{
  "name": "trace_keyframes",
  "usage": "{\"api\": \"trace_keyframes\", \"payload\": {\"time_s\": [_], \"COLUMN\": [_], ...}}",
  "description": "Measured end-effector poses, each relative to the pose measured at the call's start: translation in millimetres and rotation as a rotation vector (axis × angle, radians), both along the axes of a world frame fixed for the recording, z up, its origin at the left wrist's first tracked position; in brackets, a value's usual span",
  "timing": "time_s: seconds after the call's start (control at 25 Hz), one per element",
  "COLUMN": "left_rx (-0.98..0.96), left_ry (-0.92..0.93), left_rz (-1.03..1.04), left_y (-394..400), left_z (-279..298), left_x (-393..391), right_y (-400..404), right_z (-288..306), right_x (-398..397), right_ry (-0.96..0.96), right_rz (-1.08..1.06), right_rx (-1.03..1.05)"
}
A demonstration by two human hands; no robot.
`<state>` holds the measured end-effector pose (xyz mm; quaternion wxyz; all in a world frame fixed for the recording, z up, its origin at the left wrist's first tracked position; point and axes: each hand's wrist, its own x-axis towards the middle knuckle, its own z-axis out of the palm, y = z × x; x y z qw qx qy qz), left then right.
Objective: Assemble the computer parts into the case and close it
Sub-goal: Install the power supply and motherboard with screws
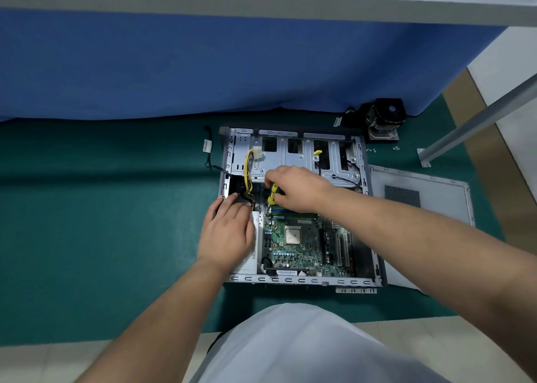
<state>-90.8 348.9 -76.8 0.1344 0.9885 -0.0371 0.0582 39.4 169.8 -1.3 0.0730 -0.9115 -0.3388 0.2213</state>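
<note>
The open computer case (293, 205) lies on its side on the green mat (101, 222), toward the mat's far right part, with the motherboard (302, 246) already seated in its near half and the bare processor (292, 235) showing at the board's middle. The right hand (296, 189) is curled round the yellow-and-green screwdriver (272, 193), holding it nearly upright with the tip down at the board's far left corner, where a mounting screw most likely sits (the screw itself is too small to make out). The left hand (228, 231) rests flat, fingers straight, on the grey power supply (252, 237) along the case's left wall, its fingertips near the bundle of yellow and black cables (248, 176). To do this step well, the person should keep the driver square to the board, press lightly so the tip does not skip onto the nearby components, and stop once the screw is snug; the steadying hand also helps by keeping the cables away from the shaft. The side panel (421, 205) lies flat just right of the case, the cooler with fan (383, 121) stands at the mat's far edge beyond the case's far right corner, and a few loose screws (370, 150) lie near it, so much of the assembly appears to remain. A barcode sticker (286, 272) runs along the board's near edge and a white tag (207, 145) hangs on a cable left of the case, but no brand or writing is readable on either.
</note>
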Motion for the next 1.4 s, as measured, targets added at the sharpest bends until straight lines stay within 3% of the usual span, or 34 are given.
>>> {"api": "trace_keyframes", "payload": {"time_s": [0.48, 0.68, 0.76, 0.96, 1.2, 1.4], "left_rx": [-0.001, -0.003, -0.001, 0.006, 0.019, 0.019], "left_ry": [-0.006, 0.0, 0.001, 0.011, 0.005, 0.012], "left_rz": [0.002, 0.004, 0.004, 0.007, 0.003, 0.0], "left_y": [0, -1, -1, -2, -2, 0], "left_z": [-1, 1, 2, 1, -1, -3], "left_x": [-1, -1, -1, -1, -1, -1], "right_y": [7, 14, 16, 9, 28, 18], "right_z": [4, 9, 13, 34, 24, 34], "right_x": [0, 0, -1, 4, -15, -9], "right_ry": [-0.007, -0.139, -0.096, 0.054, -0.161, -0.031], "right_rz": [0.095, 0.003, -0.022, 0.221, 0.044, 0.318], "right_rx": [-0.043, -0.244, -0.269, -0.226, -0.371, -0.328]}}
